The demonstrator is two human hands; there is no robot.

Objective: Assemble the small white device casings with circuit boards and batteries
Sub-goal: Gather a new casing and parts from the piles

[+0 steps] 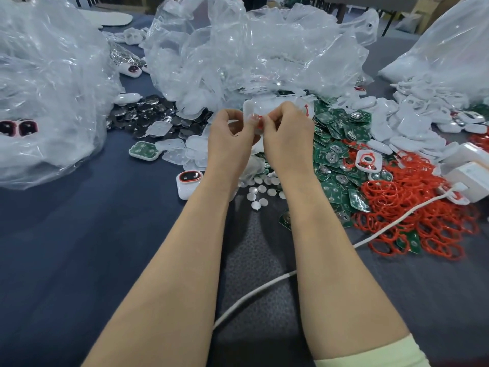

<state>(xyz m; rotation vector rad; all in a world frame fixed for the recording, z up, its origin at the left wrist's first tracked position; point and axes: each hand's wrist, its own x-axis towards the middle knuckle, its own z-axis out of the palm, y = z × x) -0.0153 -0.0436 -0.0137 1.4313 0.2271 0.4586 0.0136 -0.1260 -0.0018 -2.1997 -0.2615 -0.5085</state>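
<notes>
Head view, bench covered in dark blue cloth (79,234).

- Left hand (232,132) and right hand (287,128) are raised together at centre, fingers curled. Both pinch one small white casing (255,111) between the fingertips.
- The casing is mostly hidden by the fingers. Only a pale upper edge and a sliver of red at the thumbs are visible. Cannot tell if a board or battery is inside.
- Green circuit boards (336,144) are heaped just right of the hands, partly under the right forearm.
- Red rings (412,207) are piled further right, with a white cable (251,292) running across them.
- Coin batteries (148,112) lie far left, partly under a crumpled clear bag (251,49).
- Small white discs (262,188) lie between the forearms.
- A closed white device (188,181) with a red-rimmed window sits beside the left wrist.
- A white box (473,178) is cut off at the right edge.
</notes>
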